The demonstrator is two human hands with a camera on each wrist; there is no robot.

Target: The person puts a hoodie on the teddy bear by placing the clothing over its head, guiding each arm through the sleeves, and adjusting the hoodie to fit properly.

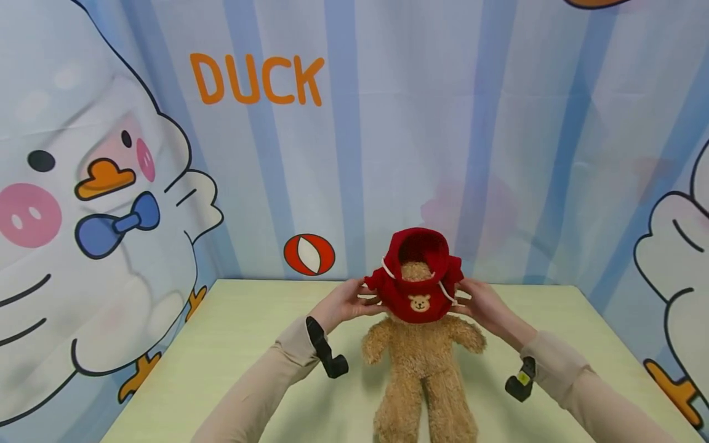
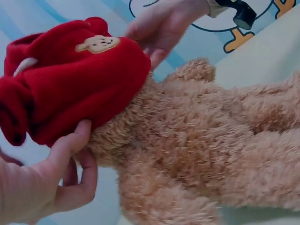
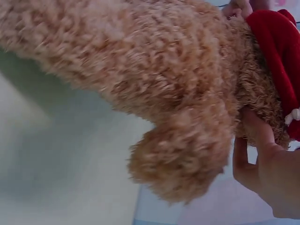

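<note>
A light-brown teddy bear (image 1: 423, 351) lies on its back on the table, legs toward me. A small red hoodie (image 1: 388, 295) with white cords and a bear-face patch covers most of its head; some fur shows through the neck opening. My left hand (image 1: 354, 301) grips the hoodie at its left lower edge, the thumb on the hem in the left wrist view (image 2: 61, 173). On the other side my right hand (image 1: 482, 304) holds the bear's head, its thumb pressed into the fur by the hem in the right wrist view (image 3: 272, 168). The bear's face is hidden.
A pale yellow-green table (image 1: 266, 314) carries the bear. Behind it hangs a blue-striped cloth backdrop (image 1: 388, 123) with printed ducks and the word DUCK. Each wrist wears a black strap mount, on the left (image 1: 327, 351) and on the right (image 1: 520, 381).
</note>
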